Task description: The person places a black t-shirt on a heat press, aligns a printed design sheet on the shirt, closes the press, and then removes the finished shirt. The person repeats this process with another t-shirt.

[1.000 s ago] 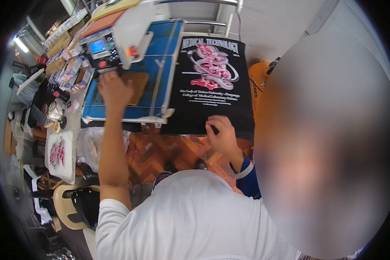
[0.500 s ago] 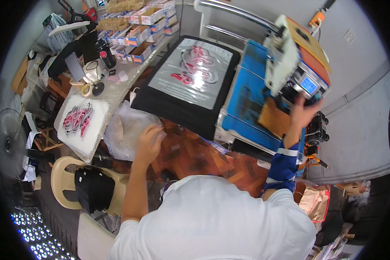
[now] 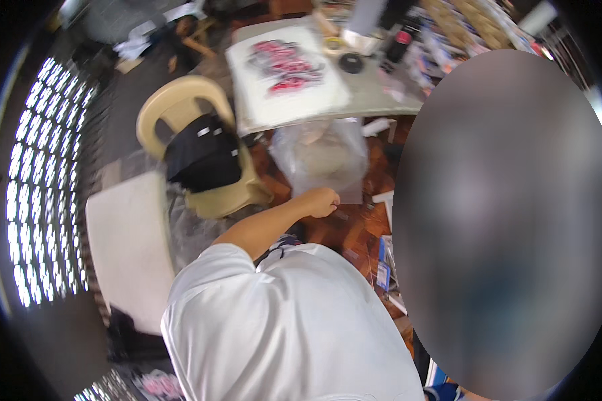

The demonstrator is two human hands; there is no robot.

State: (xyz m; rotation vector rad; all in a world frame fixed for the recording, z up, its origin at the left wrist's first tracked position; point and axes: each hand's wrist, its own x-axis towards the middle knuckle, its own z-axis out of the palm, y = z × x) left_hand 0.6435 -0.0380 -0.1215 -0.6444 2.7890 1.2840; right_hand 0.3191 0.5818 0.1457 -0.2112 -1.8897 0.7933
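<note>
Plastic bag [image 3: 320, 157], clear and bulging, lies just beyond the left hand [image 3: 322, 202], which is curled in, though whether it grips anything I cannot tell; farther ahead of it the table [image 3: 381, 100] bears a printed white sheet [image 3: 287, 80]; a beige chair [image 3: 231, 200] stands to its left; the right hand is out of view

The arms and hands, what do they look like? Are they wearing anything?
The left arm has a short, plain white sleeve. Below that the forearm is bare, and the left hand has no glove. The right hand doesn't show. Just a bit of blue cloth peeks out at the bottom, maybe from the right sleeve.
</note>
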